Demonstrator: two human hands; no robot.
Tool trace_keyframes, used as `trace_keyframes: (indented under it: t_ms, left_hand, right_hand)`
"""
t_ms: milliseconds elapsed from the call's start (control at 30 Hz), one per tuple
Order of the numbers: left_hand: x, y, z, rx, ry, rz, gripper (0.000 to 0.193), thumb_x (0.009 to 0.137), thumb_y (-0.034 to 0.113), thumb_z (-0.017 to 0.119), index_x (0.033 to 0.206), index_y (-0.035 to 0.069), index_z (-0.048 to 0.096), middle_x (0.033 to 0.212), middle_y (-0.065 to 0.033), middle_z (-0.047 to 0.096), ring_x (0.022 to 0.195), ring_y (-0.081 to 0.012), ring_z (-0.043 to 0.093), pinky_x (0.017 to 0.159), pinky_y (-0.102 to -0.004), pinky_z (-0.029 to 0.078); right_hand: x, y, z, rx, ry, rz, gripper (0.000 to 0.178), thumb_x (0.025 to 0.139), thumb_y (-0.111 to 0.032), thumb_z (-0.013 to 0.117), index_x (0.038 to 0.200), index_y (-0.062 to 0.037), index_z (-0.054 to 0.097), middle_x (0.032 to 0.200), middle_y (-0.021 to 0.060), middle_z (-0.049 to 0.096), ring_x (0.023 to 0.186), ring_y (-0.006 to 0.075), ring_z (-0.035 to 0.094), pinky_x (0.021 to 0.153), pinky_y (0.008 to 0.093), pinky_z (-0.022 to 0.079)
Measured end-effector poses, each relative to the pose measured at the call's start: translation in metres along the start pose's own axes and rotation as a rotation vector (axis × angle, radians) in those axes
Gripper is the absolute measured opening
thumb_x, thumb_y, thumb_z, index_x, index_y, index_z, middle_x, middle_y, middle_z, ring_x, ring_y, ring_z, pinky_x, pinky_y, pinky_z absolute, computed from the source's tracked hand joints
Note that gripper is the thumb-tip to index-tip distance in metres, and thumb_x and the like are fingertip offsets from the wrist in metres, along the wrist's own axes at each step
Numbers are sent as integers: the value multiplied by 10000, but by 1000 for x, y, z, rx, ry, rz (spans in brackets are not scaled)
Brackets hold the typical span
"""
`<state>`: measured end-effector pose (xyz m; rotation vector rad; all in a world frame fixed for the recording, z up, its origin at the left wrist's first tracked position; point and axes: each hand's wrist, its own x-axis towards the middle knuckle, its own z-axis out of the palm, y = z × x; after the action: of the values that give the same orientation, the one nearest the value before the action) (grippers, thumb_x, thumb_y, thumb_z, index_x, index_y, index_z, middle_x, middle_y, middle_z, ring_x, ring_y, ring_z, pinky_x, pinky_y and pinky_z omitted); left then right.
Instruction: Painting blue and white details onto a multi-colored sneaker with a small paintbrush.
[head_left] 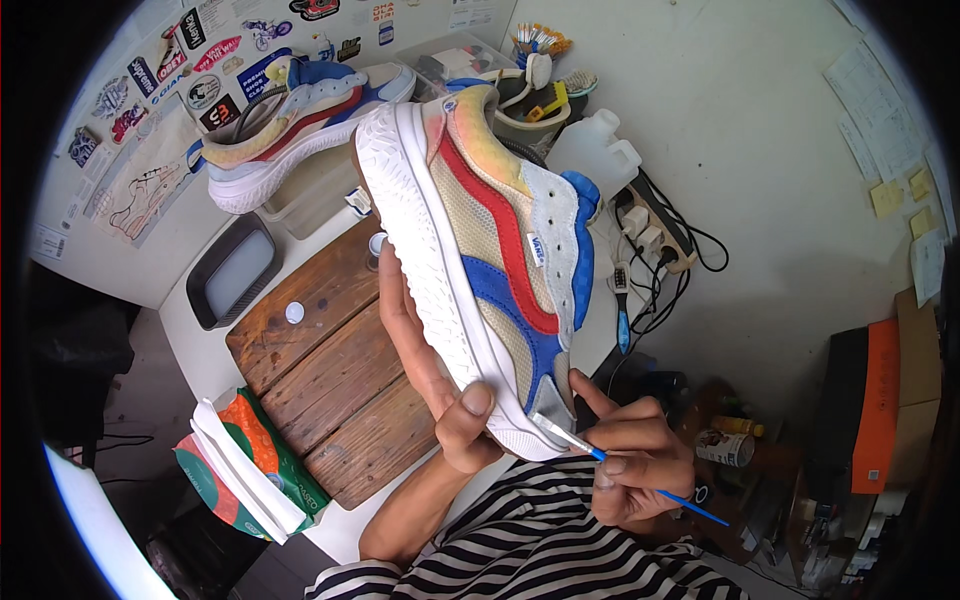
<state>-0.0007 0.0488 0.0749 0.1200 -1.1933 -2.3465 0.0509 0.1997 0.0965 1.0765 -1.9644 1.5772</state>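
A sneaker (485, 215) with beige mesh, a red wavy stripe, blue and yellow panels and a thick white sole is held up close in the middle. My left hand (455, 400) is closed around its white sole from the left, with the thumb near the lower end. In my right hand (640, 462) a thin paintbrush (690, 502) with a blue handle is pinched between the fingers. Its pale bristle tip meets the lower end of the sneaker, by the grey panel just above the sole edge. The right index finger reaches up beside that end.
A matching sneaker (290, 130) sits raised at the back left. Below lie a wooden board (340, 360), a small white cap (294, 313), a dark tray (235, 270) and a tissue pack (250, 470). Further right are a white jug (595, 150), a power strip (665, 230) and a blue-handled brush (622, 315).
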Motion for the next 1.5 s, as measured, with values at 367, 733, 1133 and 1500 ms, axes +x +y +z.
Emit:
trace_keyframes:
  t_ms: [367,733,1133,1500]
  left_hand:
    - [0,-2,0,-8,2,18,1264,588,545,658,1603,50,90,1585,-246,237,1451,-392,305,1195,-506,240]
    - [0,-1,-1,-5,0,8,1268,579,543,664,1601,49,99,1574,-245,251,1441,-394,319,1190,-505,253]
    - [1,-1,-1,1,2,-1,1279,570,545,675,1601,54,99,1570,-245,255,1434,-394,329,1185,-510,264]
    - [1,-4,-4,28,-27,37,1269,584,539,675,1602,53,93,1576,-246,245,1445,-389,312,1193,-511,250]
  right_hand:
    - [1,-1,-1,39,17,11,223,946,-131,677,1065,-12,532,982,255,649,819,284,634,912,656,546]
    - [1,1,2,30,39,-1,198,940,-110,669,1049,-7,540,953,248,654,781,275,631,916,650,543]
    - [3,1,1,64,12,14,134,956,-50,555,1078,-41,499,906,205,596,728,199,496,945,683,509]
    - [4,1,3,91,105,24,182,916,-58,645,1062,-13,547,928,218,647,760,243,595,951,662,518]
